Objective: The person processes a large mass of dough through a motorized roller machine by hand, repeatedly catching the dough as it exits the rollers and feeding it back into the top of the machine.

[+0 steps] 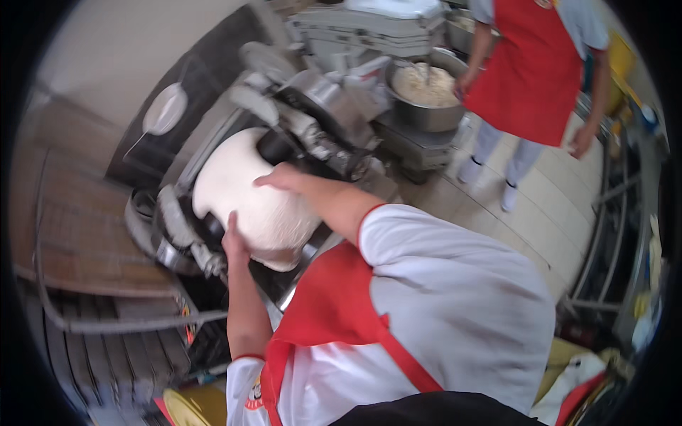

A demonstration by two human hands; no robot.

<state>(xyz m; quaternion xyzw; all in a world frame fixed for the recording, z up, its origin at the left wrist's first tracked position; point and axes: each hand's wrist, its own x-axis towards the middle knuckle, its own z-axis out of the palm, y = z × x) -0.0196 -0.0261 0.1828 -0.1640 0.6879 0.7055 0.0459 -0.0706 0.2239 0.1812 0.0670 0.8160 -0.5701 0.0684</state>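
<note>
A big sheet of pale dough (241,177) drapes over the rollers of a metal dough-rolling machine (259,106) and bulges down toward my red apron. My left hand (235,245) grips the dough at its left edge, thumb pointing up along the surface. On the opposite edge, my right hand (283,177) holds it with the thumb stretched across the top. The remaining fingers of both hands are mostly hidden.
Beyond the machine, a metal bowl (426,117) of pale, lumpy mixture stands on a low platform. A co-worker in a red apron (522,78) stands on the tiled floor (490,231) beside it. A metal rack frame (106,326) is at left; shelving (618,213) lines the right.
</note>
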